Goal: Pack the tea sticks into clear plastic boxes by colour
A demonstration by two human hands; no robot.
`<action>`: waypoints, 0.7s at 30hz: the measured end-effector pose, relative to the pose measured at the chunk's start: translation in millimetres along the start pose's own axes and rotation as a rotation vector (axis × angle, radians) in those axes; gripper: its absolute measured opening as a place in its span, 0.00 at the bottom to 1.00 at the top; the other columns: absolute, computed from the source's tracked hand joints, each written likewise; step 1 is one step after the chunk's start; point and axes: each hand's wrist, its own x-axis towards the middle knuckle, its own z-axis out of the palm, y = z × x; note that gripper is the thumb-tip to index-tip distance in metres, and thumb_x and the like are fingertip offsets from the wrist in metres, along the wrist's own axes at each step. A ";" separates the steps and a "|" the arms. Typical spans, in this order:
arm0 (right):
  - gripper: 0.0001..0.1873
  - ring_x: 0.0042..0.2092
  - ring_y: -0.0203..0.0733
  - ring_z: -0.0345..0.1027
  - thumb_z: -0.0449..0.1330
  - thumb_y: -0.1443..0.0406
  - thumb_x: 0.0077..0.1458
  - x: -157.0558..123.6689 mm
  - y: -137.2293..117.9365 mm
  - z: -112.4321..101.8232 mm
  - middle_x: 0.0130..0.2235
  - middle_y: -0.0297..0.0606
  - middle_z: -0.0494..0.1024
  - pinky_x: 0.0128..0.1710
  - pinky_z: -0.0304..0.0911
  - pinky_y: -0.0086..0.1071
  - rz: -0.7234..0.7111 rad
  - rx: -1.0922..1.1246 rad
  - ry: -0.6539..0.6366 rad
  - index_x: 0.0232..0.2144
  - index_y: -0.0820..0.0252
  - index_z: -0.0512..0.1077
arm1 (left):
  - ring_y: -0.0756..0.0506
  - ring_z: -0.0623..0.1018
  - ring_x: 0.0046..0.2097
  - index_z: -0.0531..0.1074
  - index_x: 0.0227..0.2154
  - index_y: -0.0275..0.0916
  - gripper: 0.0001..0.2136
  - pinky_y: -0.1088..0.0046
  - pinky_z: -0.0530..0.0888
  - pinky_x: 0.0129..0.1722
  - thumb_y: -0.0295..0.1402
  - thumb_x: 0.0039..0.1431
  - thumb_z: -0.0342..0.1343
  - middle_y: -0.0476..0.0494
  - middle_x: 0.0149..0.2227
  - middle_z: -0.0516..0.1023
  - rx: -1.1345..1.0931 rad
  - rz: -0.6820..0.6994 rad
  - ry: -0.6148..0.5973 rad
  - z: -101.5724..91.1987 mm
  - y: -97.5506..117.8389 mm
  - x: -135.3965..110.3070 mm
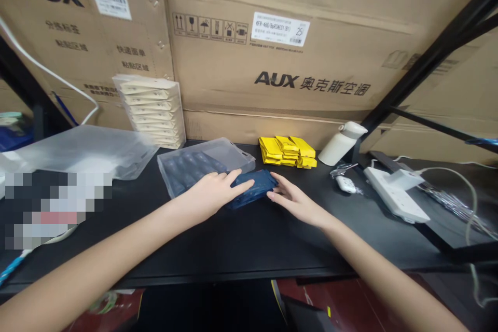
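Note:
A small stack of dark blue packets (254, 187) lies on the black tabletop, held between my two hands. My left hand (212, 192) grips its left end, with thumb and fingers over the top and near side. At the right end, my right hand (293, 198) holds the stack between thumb and fingers. Just behind my left hand a clear plastic box (243, 154) lies flat, with several dark rounded packets inside. Bright yellow packets (287, 153) are piled behind the blue ones, apart from both hands.
At the back left, a clear box of cream packets (151, 111) stands upright beside an empty-looking clear plastic case (128, 153). A white bottle (342, 144), a small white device (345, 184) and a power strip (397, 197) are on the right. Large cartons (221, 83) line the back.

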 end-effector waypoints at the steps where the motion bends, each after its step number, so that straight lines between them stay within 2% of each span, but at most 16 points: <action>1: 0.40 0.55 0.51 0.69 0.63 0.52 0.55 4.3 -1.5 2.2 0.59 0.47 0.70 0.56 0.68 0.49 0.005 0.033 0.001 0.65 0.56 0.56 | 0.35 0.77 0.51 0.52 0.66 0.42 0.36 0.59 0.74 0.48 0.18 0.55 0.53 0.27 0.63 0.62 -0.044 -0.005 -0.001 -1.3 0.4 0.4; 3: 0.36 0.54 0.50 0.70 0.62 0.53 0.56 14.9 -4.1 6.6 0.59 0.46 0.70 0.53 0.70 0.47 0.013 0.115 0.006 0.63 0.55 0.59 | 0.33 0.76 0.53 0.50 0.67 0.41 0.37 0.59 0.74 0.50 0.26 0.57 0.58 0.27 0.64 0.60 -0.167 -0.020 -0.012 -4.4 3.8 0.4; 6: 0.29 0.54 0.47 0.71 0.62 0.58 0.56 34.3 -6.2 13.1 0.58 0.43 0.71 0.51 0.72 0.42 0.032 0.247 0.017 0.59 0.53 0.65 | 0.31 0.76 0.54 0.46 0.68 0.39 0.42 0.59 0.74 0.51 0.37 0.56 0.62 0.26 0.68 0.50 -0.331 -0.088 -0.042 -5.8 14.6 4.5; 9: 0.26 0.54 0.45 0.71 0.60 0.59 0.57 53.3 -5.4 20.1 0.59 0.40 0.71 0.51 0.71 0.40 0.064 0.341 0.064 0.58 0.51 0.66 | 0.30 0.76 0.53 0.47 0.68 0.37 0.44 0.58 0.74 0.51 0.41 0.54 0.63 0.23 0.69 0.45 -0.385 -0.212 -0.050 -2.2 25.1 17.0; 13: 0.25 0.58 0.46 0.68 0.57 0.57 0.60 72.3 -2.0 26.3 0.61 0.38 0.69 0.55 0.68 0.42 0.080 0.361 0.183 0.59 0.48 0.64 | 0.30 0.76 0.54 0.51 0.67 0.37 0.41 0.58 0.75 0.49 0.41 0.54 0.64 0.23 0.67 0.52 -0.380 -0.328 0.001 4.7 28.6 37.1; 16: 0.25 0.57 0.46 0.68 0.56 0.57 0.61 77.5 0.0 24.7 0.60 0.38 0.70 0.56 0.66 0.44 0.058 0.355 0.179 0.60 0.47 0.63 | 0.31 0.77 0.52 0.52 0.67 0.37 0.41 0.59 0.76 0.47 0.42 0.54 0.63 0.24 0.63 0.59 -0.343 -0.384 0.021 8.1 26.3 47.7; 19: 0.26 0.51 0.45 0.74 0.56 0.56 0.60 73.5 1.9 18.3 0.52 0.43 0.77 0.53 0.69 0.44 0.031 0.250 0.157 0.60 0.52 0.62 | 0.31 0.76 0.53 0.52 0.66 0.36 0.41 0.59 0.75 0.48 0.41 0.53 0.64 0.26 0.59 0.63 -0.340 -0.410 0.037 10.7 23.4 57.4; 21: 0.27 0.44 0.45 0.77 0.56 0.54 0.60 68.3 4.2 12.6 0.44 0.44 0.79 0.47 0.72 0.43 -0.020 0.143 0.202 0.59 0.56 0.62 | 0.30 0.75 0.53 0.53 0.66 0.36 0.41 0.58 0.74 0.49 0.41 0.53 0.64 0.26 0.58 0.63 -0.363 -0.443 0.044 13.1 20.8 66.0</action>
